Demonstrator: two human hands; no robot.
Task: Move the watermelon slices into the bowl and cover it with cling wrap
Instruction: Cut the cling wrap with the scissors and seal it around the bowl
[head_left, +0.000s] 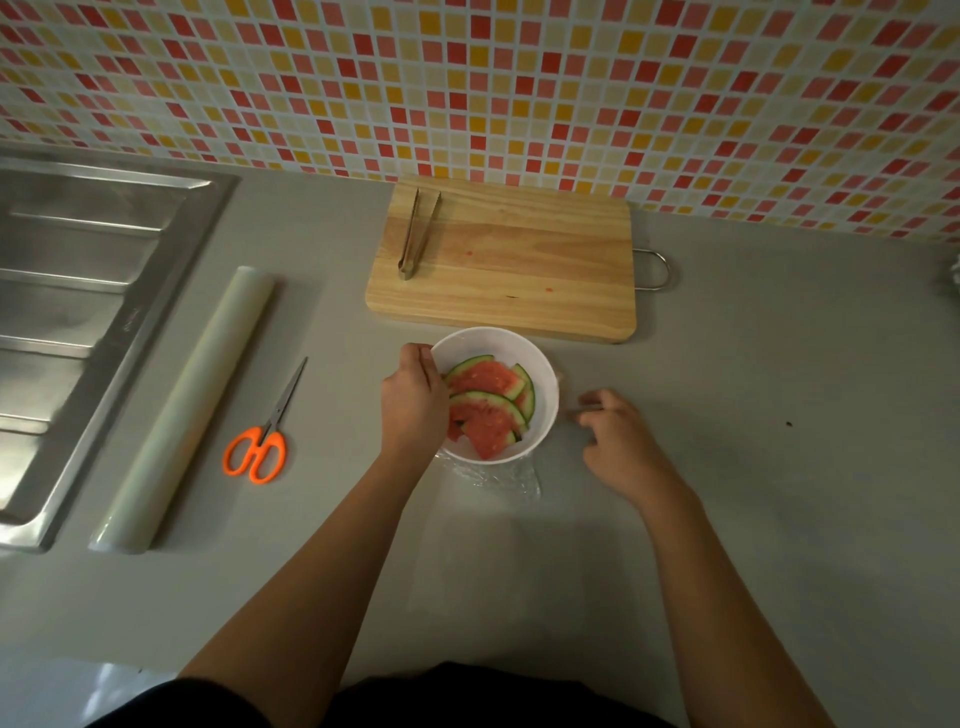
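Overhead, a grey counter (727, 467) is stretching below a tiled wall (519, 78), a steel sink (78, 312) sitting far left. A wooden cutting board (519, 270) is lying against the wall, and a cling wrap roll (192, 405) is lying beside the sink. A white bowl (540, 364) is standing just in front of the board, holding the watermelon slices (488, 410). The left hand (413, 400) is curling its fingers over the bowl's left rim, gripping it. The right hand (618, 441) is hovering just right of the bowl, fingers bent and blurred; whether they are pinching anything is unclear. Orange-handled scissors (257, 452) are lying between roll and bowl. Metal tongs (415, 234) are resting on the board. Crumpled clear film (498, 480) is showing beneath the bowl's near edge.
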